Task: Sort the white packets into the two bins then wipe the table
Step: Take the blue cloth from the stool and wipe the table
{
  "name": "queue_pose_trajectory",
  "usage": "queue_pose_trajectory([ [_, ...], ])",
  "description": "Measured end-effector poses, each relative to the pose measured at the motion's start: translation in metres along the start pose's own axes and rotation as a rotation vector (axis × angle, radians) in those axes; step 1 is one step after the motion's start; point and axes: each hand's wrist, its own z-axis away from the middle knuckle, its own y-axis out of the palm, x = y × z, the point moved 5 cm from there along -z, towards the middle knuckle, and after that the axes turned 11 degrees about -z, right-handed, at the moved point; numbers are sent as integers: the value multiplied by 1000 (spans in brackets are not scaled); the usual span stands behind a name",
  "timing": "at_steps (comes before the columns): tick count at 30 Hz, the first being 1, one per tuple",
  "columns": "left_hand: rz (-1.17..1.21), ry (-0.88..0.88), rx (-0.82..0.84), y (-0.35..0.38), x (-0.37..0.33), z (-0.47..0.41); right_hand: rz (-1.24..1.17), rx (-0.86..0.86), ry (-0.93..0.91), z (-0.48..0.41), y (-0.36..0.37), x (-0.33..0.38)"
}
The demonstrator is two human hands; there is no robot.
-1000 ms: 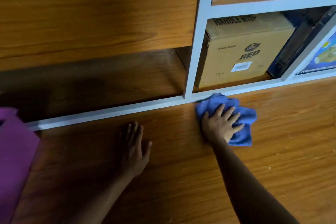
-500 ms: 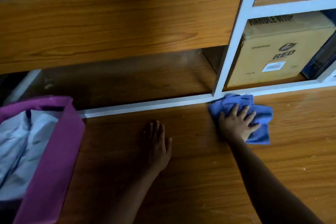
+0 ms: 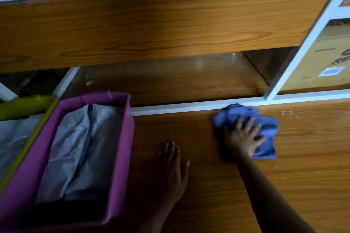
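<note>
Packets (image 3: 79,149) in bins (image 3: 123,157), cloth (image 3: 269,128) to their right

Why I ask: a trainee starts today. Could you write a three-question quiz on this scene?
1. True or false: the right hand presses the blue cloth on the table.
2. What lies inside the purple bin?
3. The left hand rests flat on: A) the purple bin, B) the table, C) the blue cloth.

Key: 1 true; 2 white packets; 3 B.
</note>
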Motion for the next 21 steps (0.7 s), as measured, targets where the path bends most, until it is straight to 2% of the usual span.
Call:
queue_pose_trajectory([
  [3, -36, -76, -44, -4, 9, 11, 175, 171, -609, 48, 46, 70],
  [4, -59, -89, -49, -4, 12, 16, 216, 205, -747, 51, 48, 79],
  [5, -88, -90, -53, -3, 15, 21, 224, 206, -800, 47, 45, 82],
  [6, -122, -89, -55, -4, 18, 28, 209, 183, -770, 39, 43, 83],
  [10, -193, -64, -109, -20, 31, 57, 110, 93, -351, 47, 56, 106],
  [11, -192, -57, -152, -24, 34, 64, 98, 106, -343, 62, 64, 122],
  [12, -189, -59, -204, -28, 37, 70, 108, 134, -418, 81, 73, 140],
  [14, -164, -66, -290, -37, 41, 80, 167, 240, -716, 114, 87, 161],
  [16, -140, -63, -326, -41, 45, 85, 210, 319, -980, 122, 83, 156],
  [17, -125, -54, -318, -43, 46, 86, 224, 313, -1037, 114, 77, 144],
  [18, -104, -41, -289, -44, 46, 86, 223, 288, -1011, 99, 69, 128],
  [19, -85, -33, -242, -45, 44, 85, 202, 240, -908, 80, 58, 108],
  [21, -91, -44, -136, -46, 42, 85, 150, 133, -558, 47, 33, 64],
])
